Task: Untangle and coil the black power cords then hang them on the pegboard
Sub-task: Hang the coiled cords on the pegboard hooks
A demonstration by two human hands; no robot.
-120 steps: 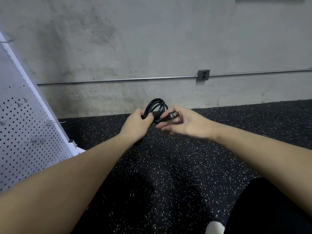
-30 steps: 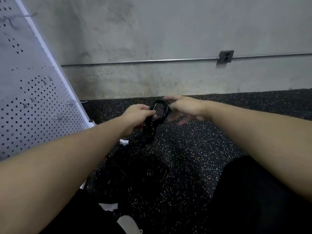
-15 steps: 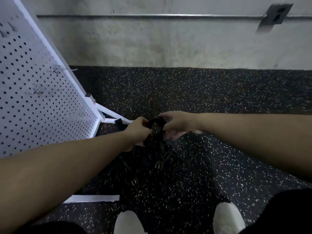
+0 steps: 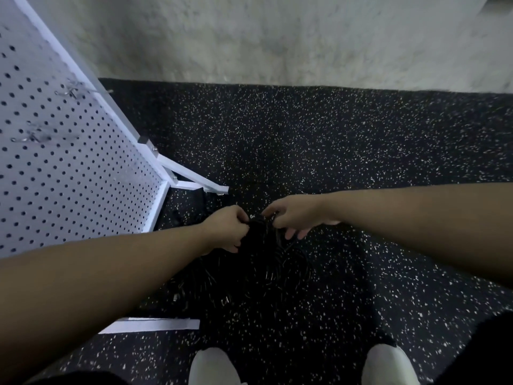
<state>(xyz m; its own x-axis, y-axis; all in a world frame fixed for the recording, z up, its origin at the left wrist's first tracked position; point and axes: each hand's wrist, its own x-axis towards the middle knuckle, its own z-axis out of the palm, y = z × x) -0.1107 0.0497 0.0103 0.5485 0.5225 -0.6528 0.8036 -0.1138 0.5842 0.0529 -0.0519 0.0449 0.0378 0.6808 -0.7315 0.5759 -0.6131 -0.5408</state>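
Observation:
A small coil of black power cord (image 4: 259, 227) sits between my two hands, dark and blurred against the floor. My left hand (image 4: 226, 229) grips its left side with curled fingers. My right hand (image 4: 295, 218) pinches its right side with thumb and fingers. Below them a tangled heap of black power cords (image 4: 244, 276) lies on the floor. The white pegboard (image 4: 69, 168) stands at the left, with two metal hooks (image 4: 70, 91) on its face.
The pegboard's white frame feet (image 4: 194, 180) reach across the floor near my left hand, and another white bar (image 4: 155, 325) lies lower left. Black speckled rubber floor (image 4: 347, 151) runs to a grey concrete wall (image 4: 277, 37). My white shoes (image 4: 213, 368) show at the bottom edge.
My view has tilted down from the wall to the floor. Both hands have come lower with the coiled cord, down over the heap of cords.

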